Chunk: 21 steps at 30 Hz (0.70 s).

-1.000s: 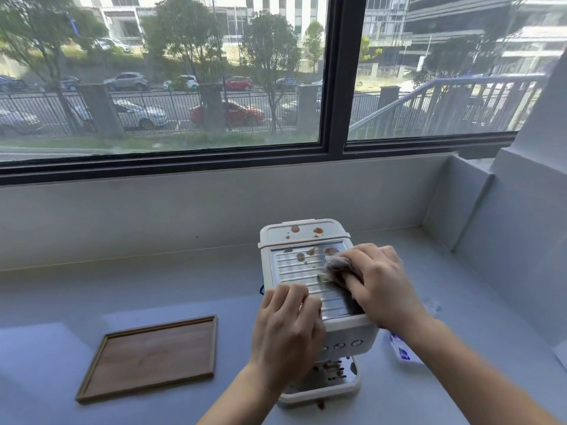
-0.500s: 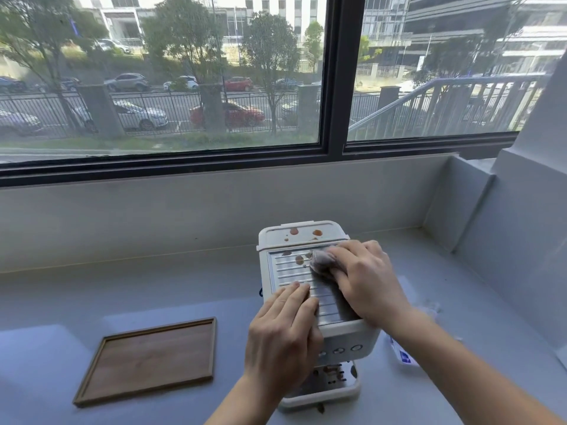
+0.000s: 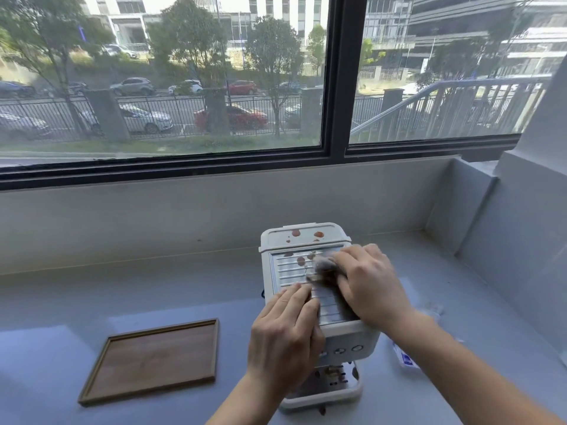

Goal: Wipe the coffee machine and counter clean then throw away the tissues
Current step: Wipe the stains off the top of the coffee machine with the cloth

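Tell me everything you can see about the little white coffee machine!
The coffee machine is small, boxy, white and plastic-looking, standing upright on the grey counter. Its top carries a ribbed metal plate; brown splashes dot the plate and the white rim behind. The front has round buttons, and a stained drip tray sits at the bottom. The left hand rests on the top's front edge, while the right hand presses a crumpled tissue onto the plate.

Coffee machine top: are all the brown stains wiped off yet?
No, brown stains show on the coffee machine's rear top, beyond the tissue held in the right hand.
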Motion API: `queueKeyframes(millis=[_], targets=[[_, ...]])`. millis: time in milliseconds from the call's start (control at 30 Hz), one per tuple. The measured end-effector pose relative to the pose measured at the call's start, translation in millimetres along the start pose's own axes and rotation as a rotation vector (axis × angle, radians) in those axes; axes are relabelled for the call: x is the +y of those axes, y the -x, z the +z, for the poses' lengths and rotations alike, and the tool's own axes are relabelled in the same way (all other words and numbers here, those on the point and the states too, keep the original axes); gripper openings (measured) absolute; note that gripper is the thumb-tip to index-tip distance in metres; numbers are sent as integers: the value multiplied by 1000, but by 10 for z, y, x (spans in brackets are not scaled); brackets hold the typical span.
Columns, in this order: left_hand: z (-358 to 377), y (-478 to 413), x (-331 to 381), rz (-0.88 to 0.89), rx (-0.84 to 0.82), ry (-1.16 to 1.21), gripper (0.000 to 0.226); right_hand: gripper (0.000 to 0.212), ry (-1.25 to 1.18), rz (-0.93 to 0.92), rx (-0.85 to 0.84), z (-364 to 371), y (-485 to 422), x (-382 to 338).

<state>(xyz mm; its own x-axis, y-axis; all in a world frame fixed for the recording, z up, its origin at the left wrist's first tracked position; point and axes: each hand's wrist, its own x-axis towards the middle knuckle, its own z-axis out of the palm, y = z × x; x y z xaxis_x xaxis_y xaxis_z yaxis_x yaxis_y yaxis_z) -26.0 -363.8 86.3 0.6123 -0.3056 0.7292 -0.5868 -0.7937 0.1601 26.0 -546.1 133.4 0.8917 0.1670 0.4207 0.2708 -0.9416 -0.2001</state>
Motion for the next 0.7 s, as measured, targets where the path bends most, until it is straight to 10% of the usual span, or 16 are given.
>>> queueKeyframes(millis=[500,700], targets=[[-19,5,-42,-17,-7,77,23,36,-21,116,-88,13,-393,-46],[-104,-41,21,-70,-64,65,16,36,-193,-234,-73,-41,-66,114]])
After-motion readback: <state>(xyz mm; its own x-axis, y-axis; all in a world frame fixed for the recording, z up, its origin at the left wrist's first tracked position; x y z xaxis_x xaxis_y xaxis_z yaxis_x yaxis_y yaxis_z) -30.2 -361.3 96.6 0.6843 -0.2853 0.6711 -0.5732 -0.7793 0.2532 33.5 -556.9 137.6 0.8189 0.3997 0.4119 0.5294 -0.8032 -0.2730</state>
